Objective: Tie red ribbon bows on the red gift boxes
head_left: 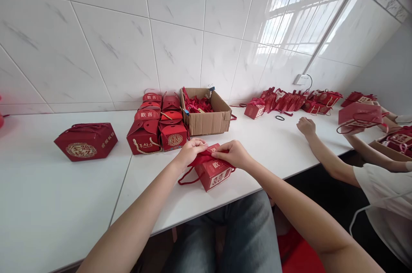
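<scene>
Pinches a red ribbon (199, 159) with left hand (190, 153) and right hand (236, 154), atop a red box (216, 177) on a white table (182, 202).

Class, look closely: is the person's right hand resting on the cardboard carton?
No, the right hand holds red ribbon atop a small red box.

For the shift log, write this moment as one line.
left hand: holding ribbon | right hand: holding ribbon | red box: on white table

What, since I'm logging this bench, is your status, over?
Left hand and right hand pinching ribbon. Ribbon atop box, box on table. Carton beyond, out of the way.
</scene>
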Demonstrator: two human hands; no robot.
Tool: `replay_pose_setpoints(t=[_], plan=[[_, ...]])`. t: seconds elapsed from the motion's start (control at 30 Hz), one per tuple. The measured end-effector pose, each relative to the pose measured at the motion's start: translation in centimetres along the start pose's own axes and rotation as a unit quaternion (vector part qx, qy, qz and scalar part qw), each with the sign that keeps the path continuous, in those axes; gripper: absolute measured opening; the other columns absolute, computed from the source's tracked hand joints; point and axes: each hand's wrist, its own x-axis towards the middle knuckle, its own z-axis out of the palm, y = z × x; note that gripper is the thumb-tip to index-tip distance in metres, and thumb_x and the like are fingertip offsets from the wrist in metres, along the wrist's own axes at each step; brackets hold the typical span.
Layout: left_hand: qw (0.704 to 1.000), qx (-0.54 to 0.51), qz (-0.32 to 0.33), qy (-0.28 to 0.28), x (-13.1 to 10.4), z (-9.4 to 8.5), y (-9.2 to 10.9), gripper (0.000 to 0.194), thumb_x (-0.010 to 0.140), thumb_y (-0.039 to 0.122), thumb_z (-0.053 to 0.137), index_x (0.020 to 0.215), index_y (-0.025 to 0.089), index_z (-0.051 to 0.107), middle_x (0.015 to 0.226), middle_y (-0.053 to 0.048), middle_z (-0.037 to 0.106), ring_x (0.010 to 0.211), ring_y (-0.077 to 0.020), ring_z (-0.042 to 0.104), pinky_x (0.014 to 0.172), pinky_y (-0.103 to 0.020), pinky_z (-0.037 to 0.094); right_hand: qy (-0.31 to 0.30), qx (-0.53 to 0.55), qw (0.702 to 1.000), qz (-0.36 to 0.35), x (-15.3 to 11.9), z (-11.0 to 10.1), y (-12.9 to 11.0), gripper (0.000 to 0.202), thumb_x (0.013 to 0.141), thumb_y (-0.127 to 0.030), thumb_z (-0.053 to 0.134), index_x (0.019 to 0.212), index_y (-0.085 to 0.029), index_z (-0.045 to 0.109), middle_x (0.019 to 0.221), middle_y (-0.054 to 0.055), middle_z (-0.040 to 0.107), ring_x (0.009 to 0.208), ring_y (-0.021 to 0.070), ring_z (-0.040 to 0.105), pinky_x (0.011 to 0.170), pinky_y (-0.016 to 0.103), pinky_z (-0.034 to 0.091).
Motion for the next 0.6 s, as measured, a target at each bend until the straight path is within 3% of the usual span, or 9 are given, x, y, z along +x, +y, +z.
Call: replay_pose_setpoints(t=[0.13, 0.23, 0.33, 0.43, 0.6], plan=[[0.999, 0.003, 0.000, -0.034, -0.1, 0.0, 0.0, 0.033, 0.070, 0.047, 0.067, 0.070, 0.016, 0.057, 0.086, -0.002, 0.059, 0.076, -0.0154, 0.056, 0.069, -0.026, 0.041, 0.024, 0.036, 0.999, 0.027, -0.3, 0.2, 0.0, 0.028, 0.071, -0.044, 0.068, 0.075, -0.017, 0.075, 0.076, 0.005, 0.073, 0.066, 0.0182, 0.061, 0.061, 0.028, 0.044], [0.997, 0.035, -0.009, -0.061, -0.1, -0.7, 0.7, 0.038, 0.073, 0.055, 0.063, 0.086, 0.019, 0.060, 0.094, -0.003, 0.062, 0.086, -0.0181, 0.058, 0.074, -0.027, 0.043, 0.020, 0.087, 0.993, 0.082, -0.6, 0.0, -0.4, 0.041, 0.073, -0.055, 0.062, 0.076, -0.015, 0.072, 0.070, 0.004, 0.069, 0.060, 0.0150, 0.057, 0.054, 0.025, 0.041], [0.994, 0.109, -0.012, 0.013, -0.3, -2.1, 1.9, 0.050, 0.078, 0.064, 0.050, 0.102, 0.022, 0.061, 0.109, -0.006, 0.063, 0.105, -0.0228, 0.056, 0.086, -0.031, 0.043, 0.008, 0.097, 0.988, 0.118, -0.8, -0.5, -1.1, 0.051, 0.076, -0.062, 0.053, 0.077, -0.014, 0.070, 0.061, 0.002, 0.061, 0.052, 0.0116, 0.050, 0.049, 0.023, 0.037], [0.979, 0.192, 0.012, 0.073, -1.2, -3.3, 3.0, 0.055, 0.082, 0.068, 0.038, 0.095, 0.020, 0.063, 0.109, -0.007, 0.064, 0.105, -0.0246, 0.056, 0.090, -0.034, 0.042, 0.028, 0.101, 0.989, 0.107, -1.2, -1.3, -1.7, 0.049, 0.075, -0.061, 0.054, 0.081, -0.015, 0.069, 0.065, 0.001, 0.060, 0.051, 0.0094, 0.046, 0.048, 0.023, 0.036], [0.957, 0.279, 0.069, 0.042, -4.7, -3.0, 2.6, 0.044, 0.082, 0.060, 0.047, 0.099, 0.021, 0.059, 0.111, -0.006, 0.063, 0.107, -0.0240, 0.056, 0.094, -0.037, 0.042, 0.112, 0.170, 0.974, 0.094, -2.2, -2.3, -0.3, 0.035, 0.076, -0.046, 0.056, 0.095, -0.018, 0.066, 0.083, 0.003, 0.062, 0.053, 0.0084, 0.046, 0.049, 0.023, 0.038]])
